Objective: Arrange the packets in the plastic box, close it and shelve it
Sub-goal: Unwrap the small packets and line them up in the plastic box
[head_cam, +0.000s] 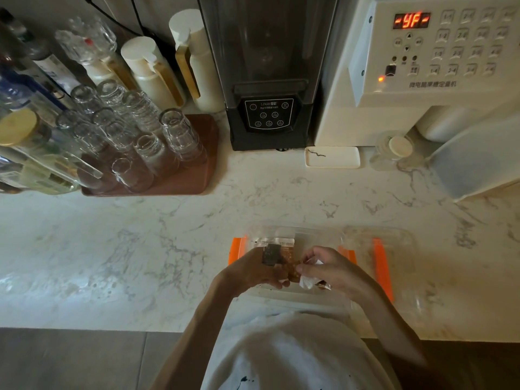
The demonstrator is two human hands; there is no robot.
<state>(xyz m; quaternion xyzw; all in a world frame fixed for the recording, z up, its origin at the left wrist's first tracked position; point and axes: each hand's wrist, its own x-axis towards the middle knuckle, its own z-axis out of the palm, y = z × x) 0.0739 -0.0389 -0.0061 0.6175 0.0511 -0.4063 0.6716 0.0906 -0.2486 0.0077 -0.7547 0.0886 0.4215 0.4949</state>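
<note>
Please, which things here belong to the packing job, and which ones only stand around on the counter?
Part of the job:
- clear plastic box with orange clips
- its lid, lying to the right
- packets held in both hands: left, right

Only standing around:
- glass jars on the brown tray
- black blender
- white dispensing machine
- small white dish

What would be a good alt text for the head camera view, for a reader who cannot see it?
Two bare hands, the left hand and right hand, hold small packets over an open clear plastic box with orange clips, on a marble counter. Its lid lies to the right. Behind stand glasses on a brown tray and a black blender.
</note>
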